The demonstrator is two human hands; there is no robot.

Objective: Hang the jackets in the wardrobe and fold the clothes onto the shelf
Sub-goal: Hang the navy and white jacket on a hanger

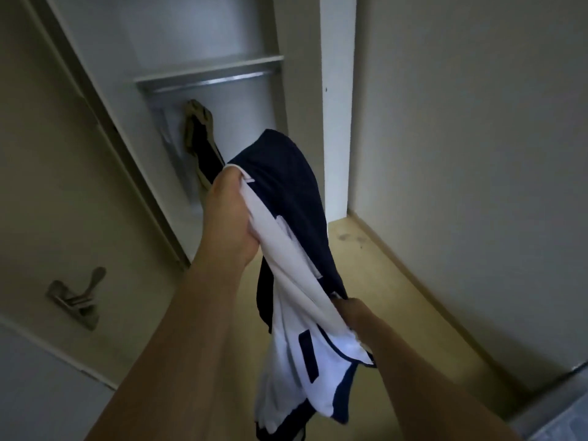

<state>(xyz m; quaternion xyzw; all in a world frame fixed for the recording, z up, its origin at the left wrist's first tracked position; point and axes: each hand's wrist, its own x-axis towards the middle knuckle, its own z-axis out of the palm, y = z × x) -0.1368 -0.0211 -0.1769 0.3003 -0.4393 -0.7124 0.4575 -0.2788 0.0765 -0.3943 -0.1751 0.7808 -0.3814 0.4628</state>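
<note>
A navy and white jacket [296, 249] is held up near the open wardrobe [203, 74], probably so it can be hung on the far rail [210, 82]. Its upper edge is gripped by the left hand [229, 218], and its lower white part is clutched by the right hand [351, 313], keeping it clear of the floor [397, 281].

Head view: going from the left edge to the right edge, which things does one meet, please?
Metal door handle → hanging beige garment inside the wardrobe → left hand → navy and white jacket → right hand → bare wall.
</note>
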